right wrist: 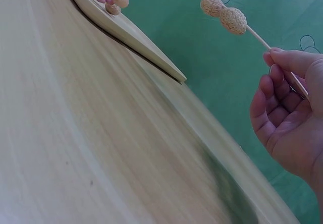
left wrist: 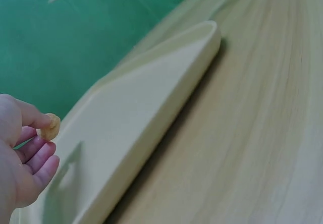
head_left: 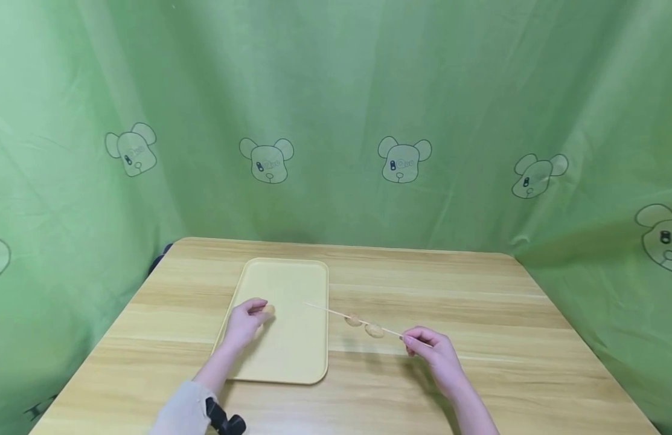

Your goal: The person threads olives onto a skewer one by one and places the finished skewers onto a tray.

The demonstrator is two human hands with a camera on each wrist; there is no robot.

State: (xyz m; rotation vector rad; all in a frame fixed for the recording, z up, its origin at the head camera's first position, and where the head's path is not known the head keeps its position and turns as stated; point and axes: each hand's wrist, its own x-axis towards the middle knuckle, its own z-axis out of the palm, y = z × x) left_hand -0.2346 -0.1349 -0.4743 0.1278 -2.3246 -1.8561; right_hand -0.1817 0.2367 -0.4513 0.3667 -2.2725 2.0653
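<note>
Over the tray (head_left: 297,338), my left hand (head_left: 243,323) pinches a small tan food ball (head_left: 268,309) between thumb and fingertips. The left wrist view shows this food ball (left wrist: 49,127) held above the tray surface. In the right wrist view a second tan ball (right wrist: 112,8) appears close by the left fingers; whether it lies on the tray I cannot tell. My right hand (head_left: 430,356) grips the end of a thin wooden skewer (head_left: 390,331), held above the table and pointing left. Two wrinkled tan balls (right wrist: 233,20) are threaded on it, side by side.
The cream rectangular tray stands on the left half of a wood-grain table (head_left: 477,290). A green curtain (head_left: 336,90) with printed bear heads hangs behind and at both sides. A black device (head_left: 224,418) is strapped at the left wrist.
</note>
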